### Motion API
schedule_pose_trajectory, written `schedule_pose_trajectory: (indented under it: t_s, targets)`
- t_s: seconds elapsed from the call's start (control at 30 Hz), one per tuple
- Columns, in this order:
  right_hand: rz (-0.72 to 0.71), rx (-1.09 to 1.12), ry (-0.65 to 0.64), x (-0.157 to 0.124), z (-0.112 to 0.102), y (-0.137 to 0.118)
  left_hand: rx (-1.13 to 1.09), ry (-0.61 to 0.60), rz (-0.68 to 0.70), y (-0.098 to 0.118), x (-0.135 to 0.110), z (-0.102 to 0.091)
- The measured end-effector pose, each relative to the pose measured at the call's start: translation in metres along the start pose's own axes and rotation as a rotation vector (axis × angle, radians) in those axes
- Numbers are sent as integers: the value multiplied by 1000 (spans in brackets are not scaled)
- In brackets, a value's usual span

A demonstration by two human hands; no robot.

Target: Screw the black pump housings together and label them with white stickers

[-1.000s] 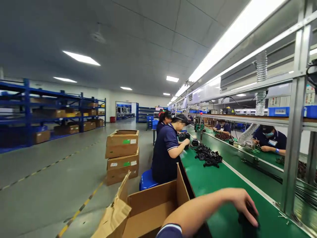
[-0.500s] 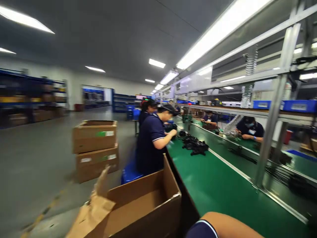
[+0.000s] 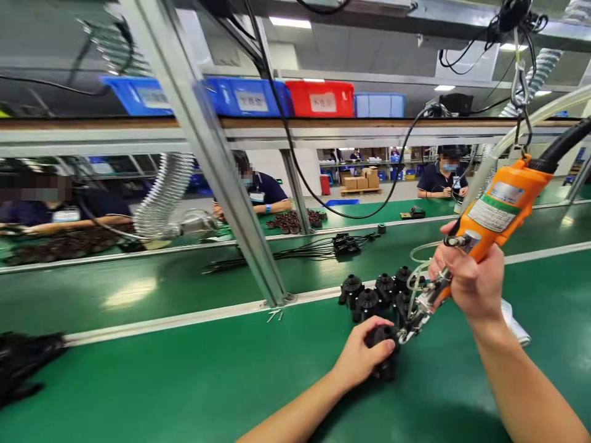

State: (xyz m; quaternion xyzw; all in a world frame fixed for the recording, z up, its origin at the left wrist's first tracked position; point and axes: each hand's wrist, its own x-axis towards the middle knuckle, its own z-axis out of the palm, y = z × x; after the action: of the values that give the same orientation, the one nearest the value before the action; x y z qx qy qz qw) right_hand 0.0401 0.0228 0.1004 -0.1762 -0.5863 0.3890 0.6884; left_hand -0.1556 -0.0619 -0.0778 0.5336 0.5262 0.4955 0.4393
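A smooth tool (image 3: 496, 209) is gripped by the right hand (image 3: 478, 277), a rounded part (image 3: 384, 335) at its seven o'clock by the left hand (image 3: 359, 355).

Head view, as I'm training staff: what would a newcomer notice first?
The orange tool at the right, in the right hand, stands out first. By its tip, the left hand grips a black part at the green bench. Above, a red bin sits between blue bins on the shelf.
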Motion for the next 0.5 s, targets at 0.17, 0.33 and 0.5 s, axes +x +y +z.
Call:
schedule_pose_trajectory:
  t_s: [0.17, 0.33, 0.5]
  targets:
    - [111, 123, 0, -4, 4, -5, -84, -54, -40, 0, -6, 17]
    - [111, 136, -11, -3, 2, -7, -142, -42, -5, 6, -9, 23]
    - [18, -31, -18, -3, 1, -4, -149, -51, -3, 11, -9, 23]
